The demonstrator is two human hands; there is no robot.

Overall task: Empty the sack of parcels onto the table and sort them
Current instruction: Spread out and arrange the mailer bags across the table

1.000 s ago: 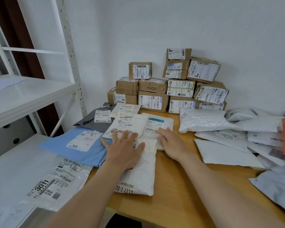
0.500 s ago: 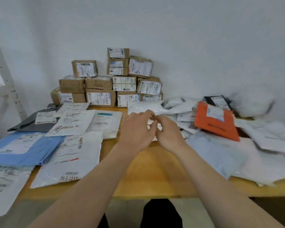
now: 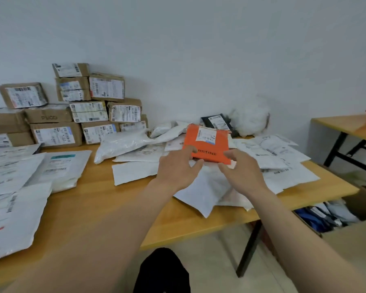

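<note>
head view. both hands have left the sorted flat mailers [image 3: 15,170]. a second ago they pressed down on that stack, and half a second ago they met empty above the table [image 3: 106,204]. now they are on the next parcel.

left hand [image 3: 178,166] and right hand [image 3: 241,168] each take a near corner of the orange mailer [image 3: 207,142]. forefinger lies on the printed face, thumb tucked below: a narrow pinch on either side, with the mailer between them. its far edge looks tipped up. cannot tell whether it is clear of the bags beneath.

around the grip:
- directly under it and to its right, the unsorted heap of white poly mailers [image 3: 283,157]
- just beyond it, a black parcel [image 3: 217,122] and a crumpled white sack [image 3: 249,117]
- well to its left, stacked cardboard boxes [image 3: 89,111] against the wall
- the sorted mailers lie further left still, and nearer the person

reading: one parcel filed, the next one picked. the sack looks emptied and the boxes are already grouped, but plenty of soft bags remain. the likely next move is to carry the orange one left across the table to its pile. it is thin and slick, so the pinch could slip.
</note>
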